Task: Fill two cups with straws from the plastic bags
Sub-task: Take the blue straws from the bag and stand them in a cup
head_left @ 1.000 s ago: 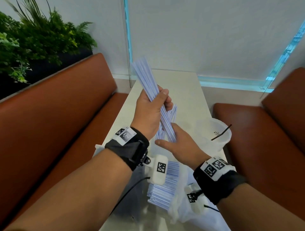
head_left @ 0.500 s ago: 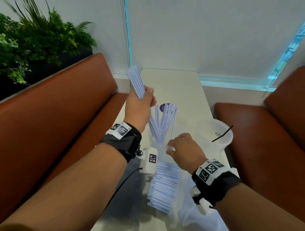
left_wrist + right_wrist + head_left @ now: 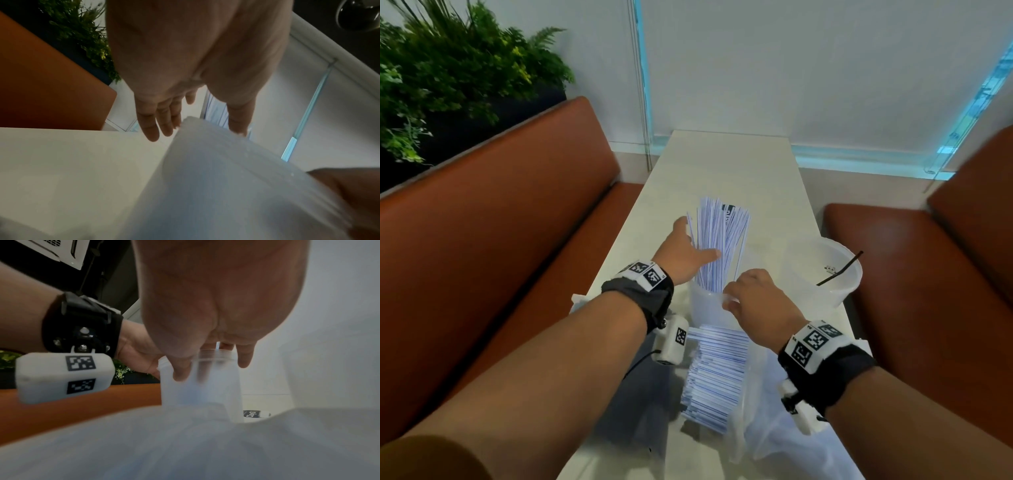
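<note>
A bundle of blue-striped wrapped straws [image 3: 720, 240] stands fanned out in a translucent cup [image 3: 703, 306] at mid-table. My left hand [image 3: 690, 245] is open against the bundle's left side, with the thumb across its front; the left wrist view shows the fingers [image 3: 156, 125] straight above the cup [image 3: 226, 178]. My right hand [image 3: 743, 291] pinches this cup's near rim, and the right wrist view shows its fingers [image 3: 182, 371] curled over the rim of the cup [image 3: 201, 389]. A second, wider clear cup [image 3: 825, 274] on the right holds one black straw [image 3: 839, 272].
A stack of wrapped straws [image 3: 714, 373] lies on a crumpled clear plastic bag [image 3: 774, 431] near me. The narrow white table [image 3: 729, 164] runs between two brown benches [image 3: 500, 212]. Plants [image 3: 448, 68] stand behind the left bench.
My left hand lowered its handful of straws into the cup and let go of them. My right hand dropped from the bundle to the cup's rim.
</note>
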Demonstrator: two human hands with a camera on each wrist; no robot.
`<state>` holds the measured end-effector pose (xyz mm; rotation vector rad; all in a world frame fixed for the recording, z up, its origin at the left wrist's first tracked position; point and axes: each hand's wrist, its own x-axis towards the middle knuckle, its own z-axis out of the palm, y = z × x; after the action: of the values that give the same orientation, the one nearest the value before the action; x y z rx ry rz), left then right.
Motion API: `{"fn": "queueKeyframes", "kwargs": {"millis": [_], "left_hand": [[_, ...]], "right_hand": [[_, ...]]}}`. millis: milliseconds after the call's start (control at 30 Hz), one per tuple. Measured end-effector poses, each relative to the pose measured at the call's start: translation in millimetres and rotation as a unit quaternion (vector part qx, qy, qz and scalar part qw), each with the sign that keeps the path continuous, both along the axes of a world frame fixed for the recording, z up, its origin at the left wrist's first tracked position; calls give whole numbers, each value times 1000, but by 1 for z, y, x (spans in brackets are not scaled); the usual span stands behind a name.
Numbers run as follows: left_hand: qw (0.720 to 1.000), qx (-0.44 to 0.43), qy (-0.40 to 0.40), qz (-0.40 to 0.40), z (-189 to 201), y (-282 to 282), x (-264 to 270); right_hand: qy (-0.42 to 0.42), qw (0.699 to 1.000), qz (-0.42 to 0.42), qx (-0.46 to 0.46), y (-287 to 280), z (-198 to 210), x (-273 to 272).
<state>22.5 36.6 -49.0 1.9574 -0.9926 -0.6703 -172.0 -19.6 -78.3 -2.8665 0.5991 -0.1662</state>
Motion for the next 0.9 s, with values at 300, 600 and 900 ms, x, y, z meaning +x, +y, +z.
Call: {"fn": "queueKeyframes", "kwargs": {"millis": [300, 600, 900], "left_hand": [[972, -132, -191, -50, 14, 70, -30], [832, 142, -381, -378, -46, 65, -93], [809, 176, -437, -353, -53, 51, -106]], "right_hand": [[63, 956, -284, 45, 22, -3, -28], [132, 948, -266, 112, 12, -3, -26], [91, 958, -237, 134, 11, 4, -31]]}}
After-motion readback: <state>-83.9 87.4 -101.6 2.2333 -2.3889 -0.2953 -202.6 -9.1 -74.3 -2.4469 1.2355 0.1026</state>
